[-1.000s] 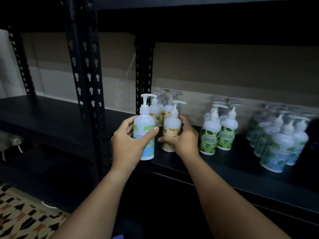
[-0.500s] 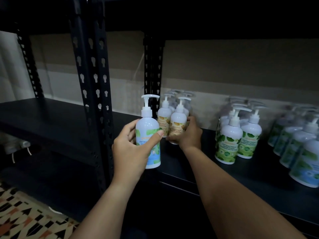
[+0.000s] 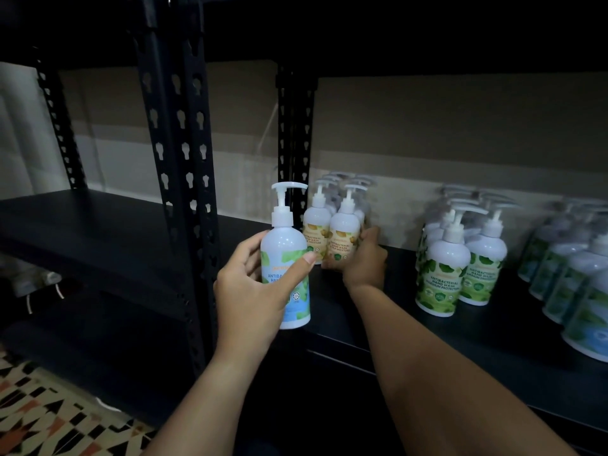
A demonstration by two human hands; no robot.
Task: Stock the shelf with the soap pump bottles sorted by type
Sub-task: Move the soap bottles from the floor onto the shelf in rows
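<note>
Dark metal shelf carried three groups of pump bottles before a beige wall. At its left end, by the rear post, stood the orange bottles; the right hand grasped the front one. Green bottles stood mid-shelf, blue-green ones toward the right end. The left hand gripped a blue bottle upright at the front edge.

Looks like a stockroom or shop back room. You're facing black slotted-steel racking, boltless type, with a dark shelf deck. Identical pump bottles stand grouped by label: orange at your right fingertips, green further right. Patterned floor tile below left.
</note>
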